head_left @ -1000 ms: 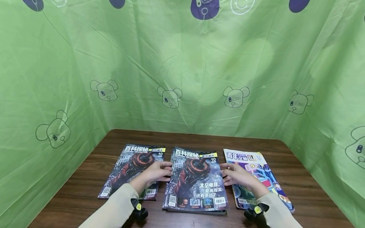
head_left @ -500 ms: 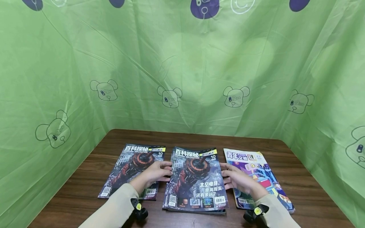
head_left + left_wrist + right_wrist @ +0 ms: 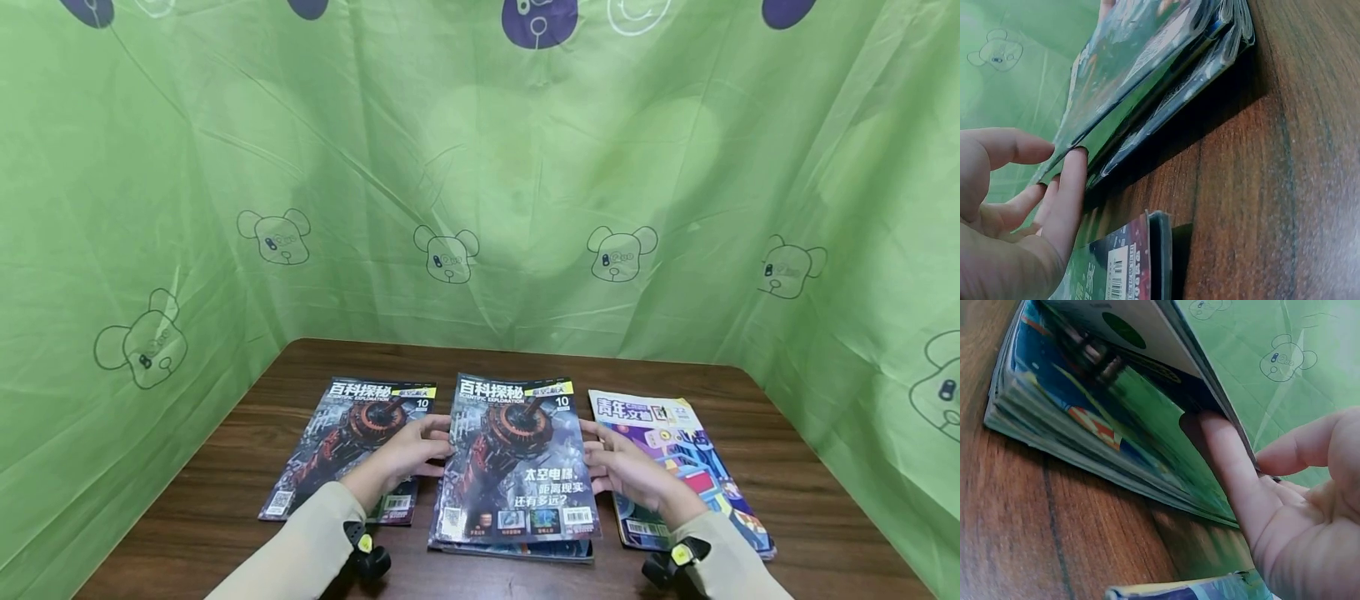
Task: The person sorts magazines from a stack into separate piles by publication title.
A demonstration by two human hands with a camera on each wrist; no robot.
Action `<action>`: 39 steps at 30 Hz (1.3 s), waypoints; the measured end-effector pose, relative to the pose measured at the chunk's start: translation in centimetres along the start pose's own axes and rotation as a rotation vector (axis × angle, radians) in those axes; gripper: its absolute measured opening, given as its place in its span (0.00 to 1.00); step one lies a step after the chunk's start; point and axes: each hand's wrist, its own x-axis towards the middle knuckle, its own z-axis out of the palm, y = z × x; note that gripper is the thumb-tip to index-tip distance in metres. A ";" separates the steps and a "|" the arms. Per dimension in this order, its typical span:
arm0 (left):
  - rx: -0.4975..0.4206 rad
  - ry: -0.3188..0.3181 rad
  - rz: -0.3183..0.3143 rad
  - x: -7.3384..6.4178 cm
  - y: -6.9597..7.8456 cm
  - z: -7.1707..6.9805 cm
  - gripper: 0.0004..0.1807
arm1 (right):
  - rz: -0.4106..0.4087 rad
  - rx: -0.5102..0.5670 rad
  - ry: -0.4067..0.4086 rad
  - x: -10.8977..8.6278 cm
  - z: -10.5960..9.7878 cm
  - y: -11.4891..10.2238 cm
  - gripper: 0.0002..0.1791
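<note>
Between both hands is a dark magazine [image 3: 517, 458] with a red machine on its cover, its edges raised off the stack below. My left hand [image 3: 408, 454] pinches its left edge, thumb above and fingers beneath, as the left wrist view shows. The right hand [image 3: 626, 467] pinches the opposite edge the same way, fingertips [image 3: 1222, 434] under the back cover. Below lies a stack of several magazines [image 3: 1085, 469], the top one with a blue cover; in the head view only its near edge shows.
A matching dark magazine [image 3: 322, 467] lies to the left, partly behind the left hand. On the right lies a purple and white magazine [image 3: 697, 475], partly under the right forearm. Green cloth walls [image 3: 525, 317] surround the back and sides of the brown wooden table [image 3: 525, 358].
The top magazine has come up off the stack and shifted slightly away from the person, exposing a blue cover beneath. Both hands stay at its side edges.
</note>
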 end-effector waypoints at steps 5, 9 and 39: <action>0.003 0.005 -0.011 -0.1 0.0 0.0 0.39 | -0.003 0.026 0.009 0.0 0.1 -0.2 0.43; 0.008 0.023 -0.011 -0.2 -0.1 -0.1 0.38 | -0.008 0.032 0.018 0.2 0.2 -0.2 0.43; 0.043 0.230 -0.045 -0.9 -0.1 -3.7 0.35 | 0.002 -0.017 0.120 4.0 4.6 -0.1 0.39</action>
